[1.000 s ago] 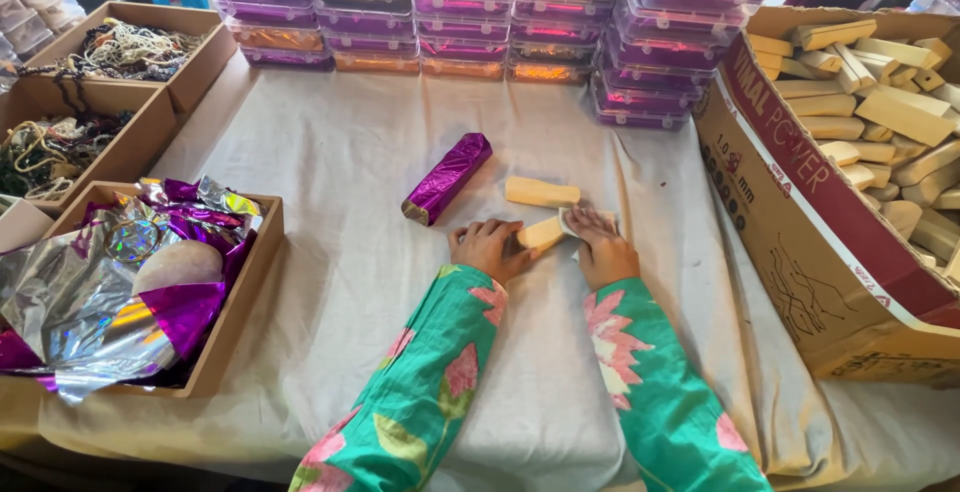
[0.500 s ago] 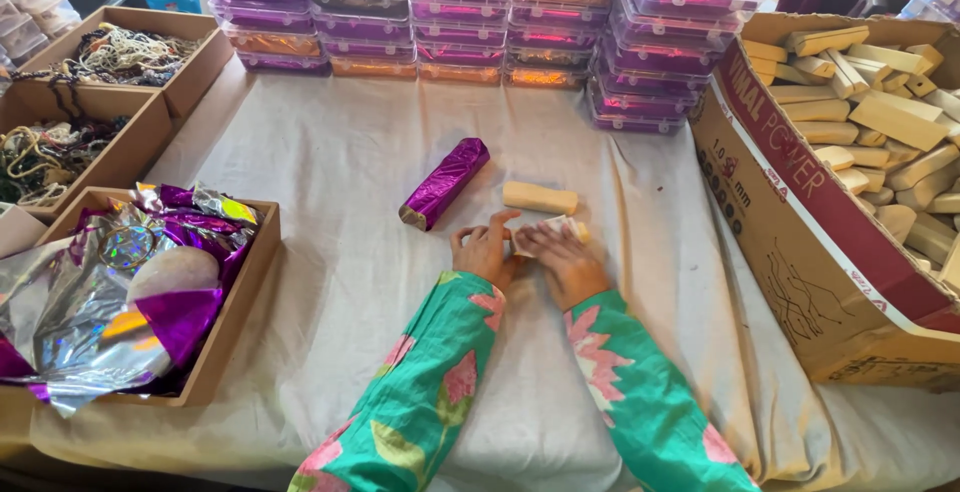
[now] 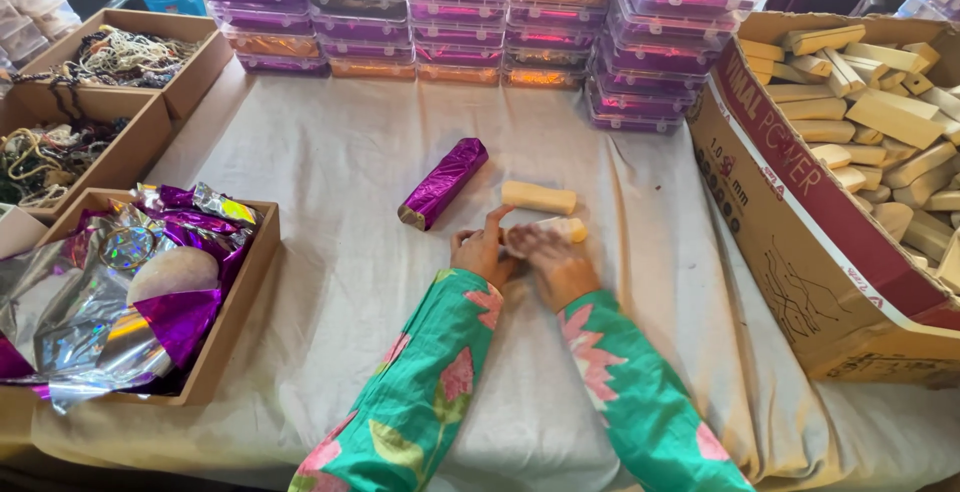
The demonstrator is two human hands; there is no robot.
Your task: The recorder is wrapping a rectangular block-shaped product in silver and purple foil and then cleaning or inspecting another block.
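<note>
My left hand (image 3: 482, 252) and my right hand (image 3: 550, 257) meet over a pale wooden block (image 3: 562, 229) lying on the white cloth, both holding it. Only the block's right end shows past my fingers. A second bare wooden block (image 3: 539, 197) lies just beyond them. A block wrapped in shiny purple foil (image 3: 443, 183) lies to the left of that, tilted. My sleeves are green with pink flowers.
A big cardboard box (image 3: 800, 202) of wooden blocks stands at the right. Stacked clear lidded boxes (image 3: 460, 22) line the far edge. A tray of foil sheets (image 3: 130, 292) sits at the left, trays of beads (image 3: 100, 62) behind it.
My hands have shifted slightly left with the block, and my right hand has closed further over it, blurred in motion.
</note>
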